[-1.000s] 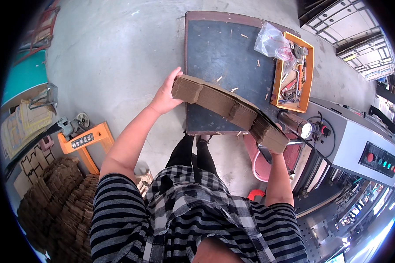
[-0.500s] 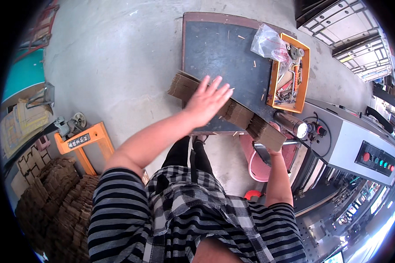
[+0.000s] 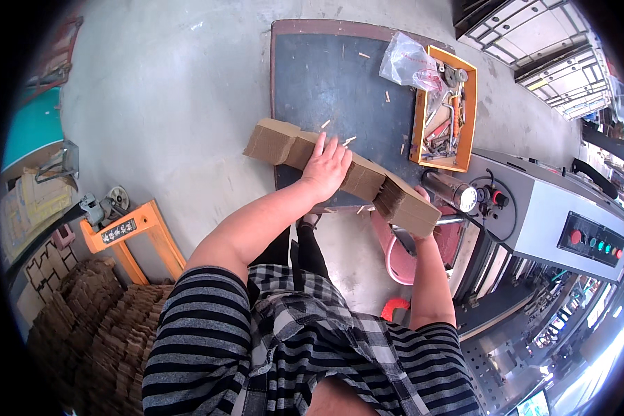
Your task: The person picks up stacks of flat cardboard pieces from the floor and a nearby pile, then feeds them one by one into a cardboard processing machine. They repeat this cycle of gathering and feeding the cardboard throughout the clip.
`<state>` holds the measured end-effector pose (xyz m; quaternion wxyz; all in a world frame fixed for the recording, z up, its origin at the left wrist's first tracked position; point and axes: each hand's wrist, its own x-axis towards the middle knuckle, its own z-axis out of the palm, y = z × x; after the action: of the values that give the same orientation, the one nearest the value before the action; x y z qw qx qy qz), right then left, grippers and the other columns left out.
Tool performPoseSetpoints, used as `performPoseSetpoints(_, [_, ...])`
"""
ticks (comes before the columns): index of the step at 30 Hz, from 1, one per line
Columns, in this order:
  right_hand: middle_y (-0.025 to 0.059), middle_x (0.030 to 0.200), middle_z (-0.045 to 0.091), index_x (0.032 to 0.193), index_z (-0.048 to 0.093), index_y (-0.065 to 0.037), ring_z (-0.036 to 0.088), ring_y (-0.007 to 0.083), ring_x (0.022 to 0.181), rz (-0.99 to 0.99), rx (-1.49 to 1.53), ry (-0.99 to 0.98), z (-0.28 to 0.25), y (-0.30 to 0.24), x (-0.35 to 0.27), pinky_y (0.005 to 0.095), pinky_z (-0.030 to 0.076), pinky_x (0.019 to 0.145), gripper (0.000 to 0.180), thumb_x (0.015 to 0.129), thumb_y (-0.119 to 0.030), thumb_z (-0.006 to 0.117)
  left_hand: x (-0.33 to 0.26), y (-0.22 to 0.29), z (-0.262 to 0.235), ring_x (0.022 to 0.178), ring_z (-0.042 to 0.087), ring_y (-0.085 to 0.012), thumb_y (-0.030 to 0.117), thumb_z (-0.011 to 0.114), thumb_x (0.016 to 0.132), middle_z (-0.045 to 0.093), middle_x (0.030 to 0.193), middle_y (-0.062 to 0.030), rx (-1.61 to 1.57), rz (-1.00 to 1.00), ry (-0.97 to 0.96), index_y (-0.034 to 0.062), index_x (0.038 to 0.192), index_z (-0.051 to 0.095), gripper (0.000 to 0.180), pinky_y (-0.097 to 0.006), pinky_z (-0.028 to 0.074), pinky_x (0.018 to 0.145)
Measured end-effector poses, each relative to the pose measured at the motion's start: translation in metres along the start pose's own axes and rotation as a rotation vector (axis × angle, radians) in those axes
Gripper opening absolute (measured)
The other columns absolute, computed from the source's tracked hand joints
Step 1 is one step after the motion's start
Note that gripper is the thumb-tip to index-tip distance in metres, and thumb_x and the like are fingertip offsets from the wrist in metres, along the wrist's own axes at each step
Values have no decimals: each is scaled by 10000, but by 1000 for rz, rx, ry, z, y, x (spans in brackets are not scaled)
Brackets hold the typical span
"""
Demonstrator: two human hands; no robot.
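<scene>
A long stack of die-cut brown cardboard pieces (image 3: 364,182) slants across the near part of the dark table. Its left end juts past the table's left edge. My left hand (image 3: 328,166) lies across the middle of the stack, fingers bent over it. At the right end my right hand (image 3: 422,234) grips the stack, mostly hidden under it, with fingertips showing at the far side. Small cardboard scraps (image 3: 349,141) lie on the table (image 3: 326,76) just beyond my left hand.
An orange tray (image 3: 473,111) of tools and a clear plastic bag (image 3: 403,62) occupy the table's right side. A metal cylinder (image 3: 451,191) and grey machine (image 3: 548,215) stand to the right. Below are a pink bin (image 3: 395,267), an orange stand (image 3: 163,222) and cardboard piles (image 3: 111,333).
My left hand has gone from spread fingers over the stack to fingers bent across it. The stack's left end has turned to show a broader face. The view has shifted slightly.
</scene>
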<state>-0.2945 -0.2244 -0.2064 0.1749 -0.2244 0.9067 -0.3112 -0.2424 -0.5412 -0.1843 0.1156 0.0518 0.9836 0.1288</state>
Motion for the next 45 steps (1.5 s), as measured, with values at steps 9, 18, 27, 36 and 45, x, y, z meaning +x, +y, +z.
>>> performPoseSetpoints(9, [90,1124,506,1261,390,-34,503,214,1046,74,46,49,13,7,0,294,398,911,692,682,-197,731,11,-5,6,1095,454,-263,141,458,810,517,1038,-97,-14,32,155,43,1098,484,305,-437,255,1028])
performPoseSetpoints(18, [186,1188,517,1195,496,-29,537,286,1066,199,-263,-199,-67,-42,-5,361,444,893,502,718,-58,653,11,-5,4,1082,461,-249,138,473,795,523,1022,-75,-37,31,197,65,1046,498,263,-406,280,1002])
performPoseSetpoints(27, [165,1178,541,1213,469,18,488,306,1132,-48,-648,70,21,-234,70,455,354,961,493,758,-139,570,15,-7,19,1079,449,-217,172,508,778,518,1007,-55,-65,79,345,93,1013,528,249,-423,237,1039])
performPoseSetpoints(36, [126,962,579,982,517,-38,552,278,935,76,-594,-108,12,-226,43,429,365,903,372,655,-148,654,-23,21,-55,1022,490,-235,131,696,595,532,975,-48,14,46,122,98,962,513,412,-518,184,1072])
performPoseSetpoints(45, [191,968,604,1059,497,33,600,298,880,171,554,198,-50,-243,-44,387,484,775,576,604,-215,750,-84,121,-283,1277,345,-343,207,759,602,407,1357,-124,-338,807,-24,79,1280,457,753,-466,224,1086])
